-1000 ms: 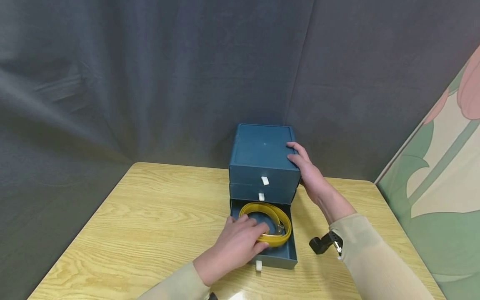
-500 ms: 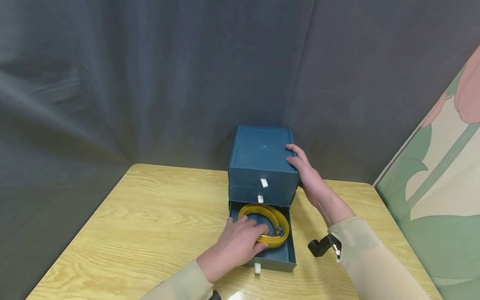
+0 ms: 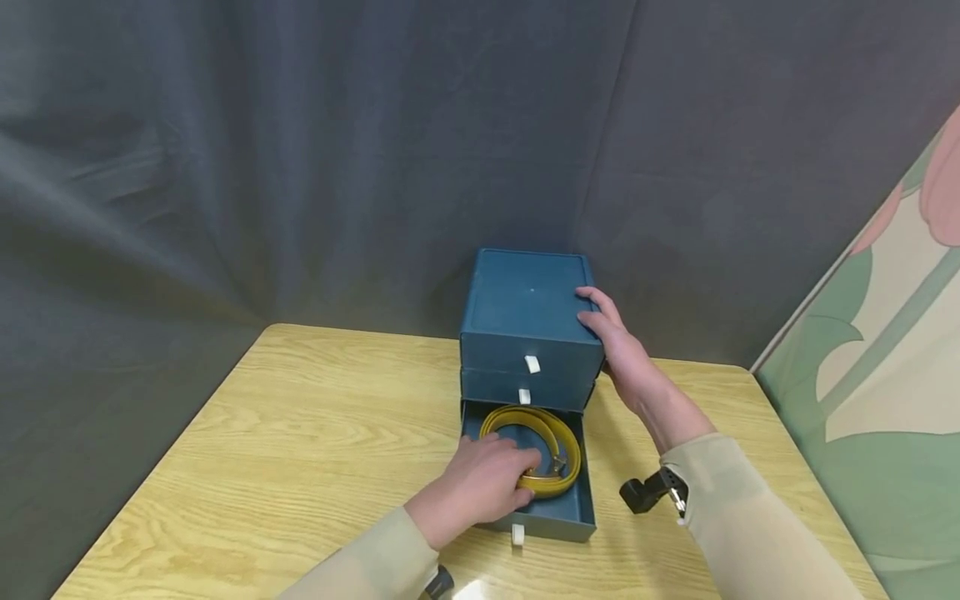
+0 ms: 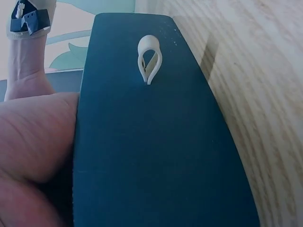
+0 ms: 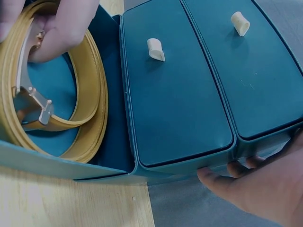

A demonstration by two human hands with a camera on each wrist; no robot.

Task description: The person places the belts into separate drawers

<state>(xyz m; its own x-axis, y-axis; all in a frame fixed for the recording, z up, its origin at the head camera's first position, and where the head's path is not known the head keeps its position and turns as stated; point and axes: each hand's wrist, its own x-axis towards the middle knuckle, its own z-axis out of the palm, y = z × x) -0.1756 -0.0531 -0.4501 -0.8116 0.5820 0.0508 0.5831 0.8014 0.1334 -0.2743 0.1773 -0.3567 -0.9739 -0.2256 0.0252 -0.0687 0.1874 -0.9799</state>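
A yellow belt (image 3: 561,483) lies coiled in the pulled-out bottom drawer (image 3: 568,527) of a blue drawer box (image 3: 529,296). My left hand (image 3: 483,479) reaches over the drawer's left side and pinches the coil near its metal buckle (image 5: 41,106) between thumb and fingers. Part of the belt is hidden under that hand. My right hand (image 3: 626,354) rests against the box's upper right side, two fingertips over the top edge. In the right wrist view its fingers lie along the box's side, fairly straight.
White loop tabs mark the drawers, one on the middle drawer (image 3: 524,397). The two upper drawers are pushed in. A wooden table (image 3: 322,433) carries the box, with a dark curtain (image 3: 360,167) behind and a flowered cloth (image 3: 892,400) at right.
The view shifts slightly. Both hands, the belt and the drawer box keep nearly the same places; the left hand's grip on the belt looks the same.
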